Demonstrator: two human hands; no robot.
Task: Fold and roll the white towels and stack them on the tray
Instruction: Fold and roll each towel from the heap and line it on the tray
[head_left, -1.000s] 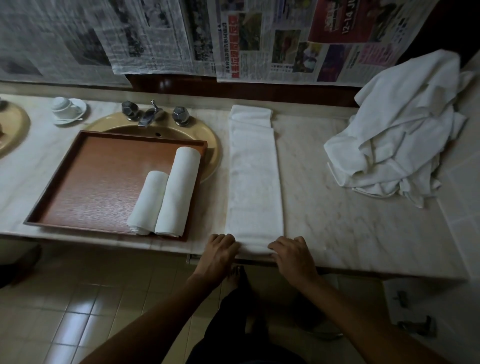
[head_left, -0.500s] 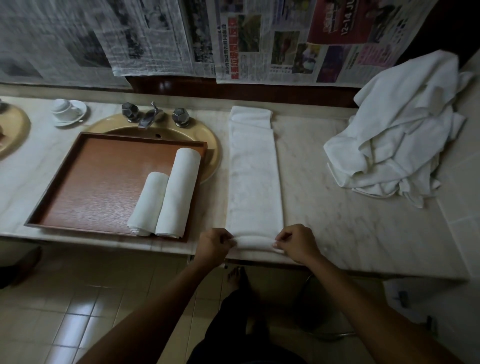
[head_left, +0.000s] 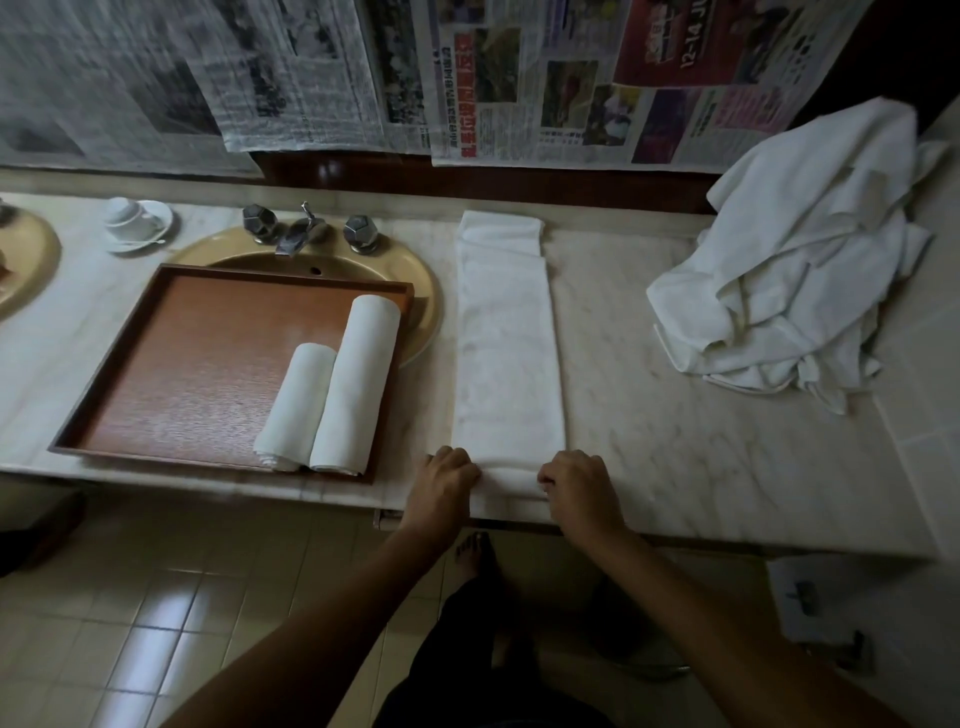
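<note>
Two hands: left hand (head_left: 445, 480) and right hand (head_left: 577, 483) gripped the towel (head_left: 506, 364)'s rolled near end.
Tray (head_left: 156, 364): held two rolls (head_left: 332, 389).

A long folded white towel (head_left: 506, 353) lies mid-frame, near end rolled. Two rolled towels (head_left: 332, 387) lie side by side in the brown tray (head_left: 171, 364), left. Unfolded towels (head_left: 795, 270) heap upper right.

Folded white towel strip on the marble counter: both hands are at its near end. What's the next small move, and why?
Probably roll forward, away from the body. The left hand and right hand curl over a small started roll at the near end of the long folded white towel strip, and most of the strip lies flat beyond it.
</note>
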